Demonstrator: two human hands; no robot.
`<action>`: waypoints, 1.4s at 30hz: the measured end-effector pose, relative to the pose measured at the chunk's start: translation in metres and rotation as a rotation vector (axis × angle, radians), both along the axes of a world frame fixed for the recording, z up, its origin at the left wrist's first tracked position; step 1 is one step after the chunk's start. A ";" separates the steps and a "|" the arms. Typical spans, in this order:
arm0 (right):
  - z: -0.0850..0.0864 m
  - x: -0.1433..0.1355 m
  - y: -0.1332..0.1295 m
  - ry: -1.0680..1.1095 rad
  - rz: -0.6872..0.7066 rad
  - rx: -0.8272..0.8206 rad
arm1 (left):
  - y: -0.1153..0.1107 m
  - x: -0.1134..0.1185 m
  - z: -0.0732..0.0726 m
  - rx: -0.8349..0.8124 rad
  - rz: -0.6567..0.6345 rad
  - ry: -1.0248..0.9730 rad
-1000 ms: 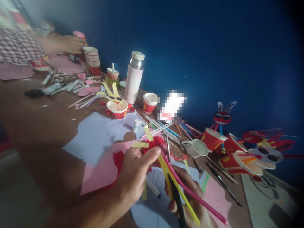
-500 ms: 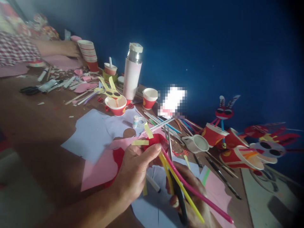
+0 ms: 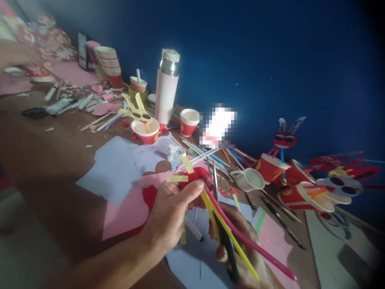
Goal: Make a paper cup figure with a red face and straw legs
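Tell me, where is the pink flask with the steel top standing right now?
In the head view, the pink flask stands upright at the back of the table, left of centre by the blue wall, between the stacked paper cups and a single red cup.

This looks like a craft room or classroom set up for paper-cup crafts. A long brown worktop (image 3: 45,160) runs along a deep blue wall (image 3: 270,60) and is strewn with pink and white paper sheets (image 3: 117,168), paper scraps and straws (image 3: 210,156). A stack of red paper cups (image 3: 110,66) stands at the upper left, scissors (image 3: 33,112) lie nearby, and finished cup figures with paper ears and sunglasses (image 3: 282,140) line the right side.
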State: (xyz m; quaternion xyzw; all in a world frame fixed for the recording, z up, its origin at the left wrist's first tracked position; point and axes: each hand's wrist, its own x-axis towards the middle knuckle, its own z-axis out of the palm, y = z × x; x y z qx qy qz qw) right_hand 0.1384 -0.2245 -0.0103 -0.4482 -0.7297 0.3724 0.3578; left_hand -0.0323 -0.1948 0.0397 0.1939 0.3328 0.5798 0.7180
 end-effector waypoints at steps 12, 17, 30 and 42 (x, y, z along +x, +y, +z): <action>0.000 -0.001 -0.001 0.092 0.024 -0.055 | -0.001 0.000 -0.001 0.099 -0.084 0.001; 0.002 -0.003 -0.001 0.110 0.015 -0.051 | -0.001 0.001 -0.001 0.080 -0.086 0.007; -0.005 0.001 -0.004 0.032 -0.015 -0.031 | -0.001 0.000 -0.001 0.048 -0.057 0.069; -0.003 -0.003 -0.006 0.115 -0.039 -0.086 | -0.002 0.001 -0.002 0.000 -0.043 0.021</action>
